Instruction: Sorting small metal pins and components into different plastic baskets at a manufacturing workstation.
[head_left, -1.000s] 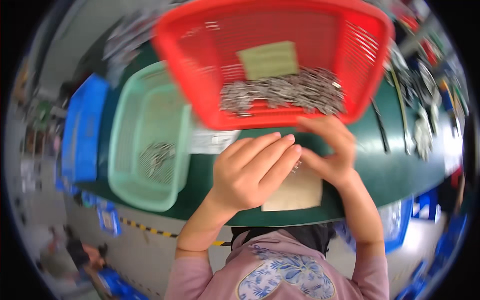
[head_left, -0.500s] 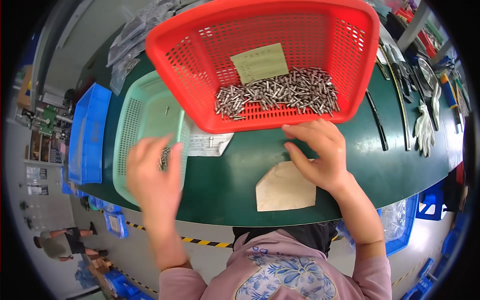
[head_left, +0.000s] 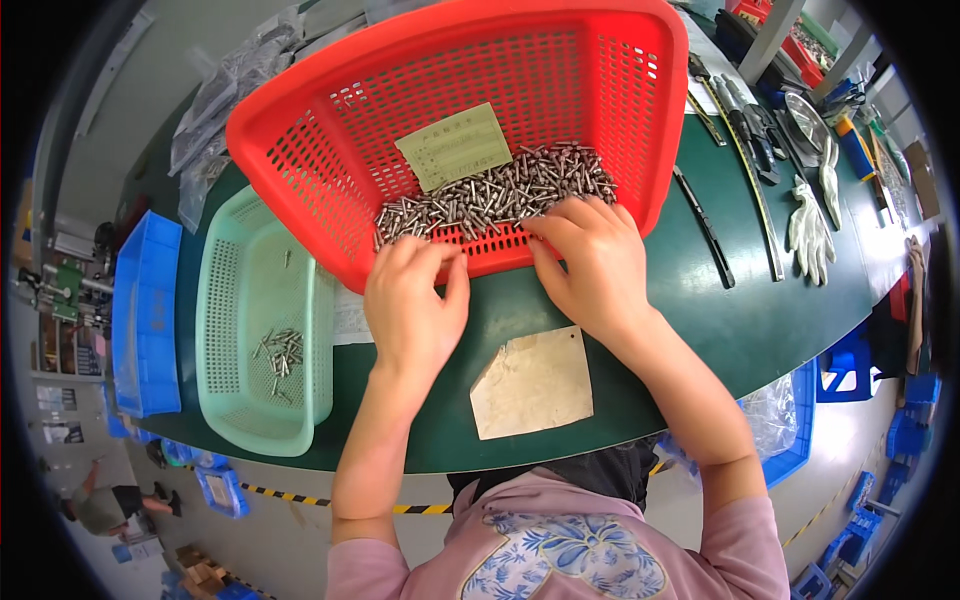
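A large red basket [head_left: 335,160] stands tilted toward me on the green table, with a heap of small metal pins [head_left: 500,190] along its lower side. My left hand [head_left: 410,305] is at the basket's near rim, its thumb and forefinger tips drawn close together. Beside the right part of the heap is my right hand [head_left: 595,265], fingers bent over the same rim and thumb tip near the forefinger. Whatever lies between either hand's fingertips is too small to make out. To the left, a pale green basket [head_left: 215,400] holds a small pile of pins [head_left: 283,350].
A worn beige card [head_left: 535,385] lies on the green table [head_left: 680,355] before me. At the left stands a blue bin [head_left: 150,310], with plastic bags [head_left: 225,110] behind. White gloves [head_left: 808,235], a black-handled tool [head_left: 705,228] and other tools lie right. A yellowish label [head_left: 455,148] sits inside the red basket.
My left hand has moved from over the green basket to the red basket's near rim. The right hand has moved in over the rim, closer to the pins. The view has shifted.
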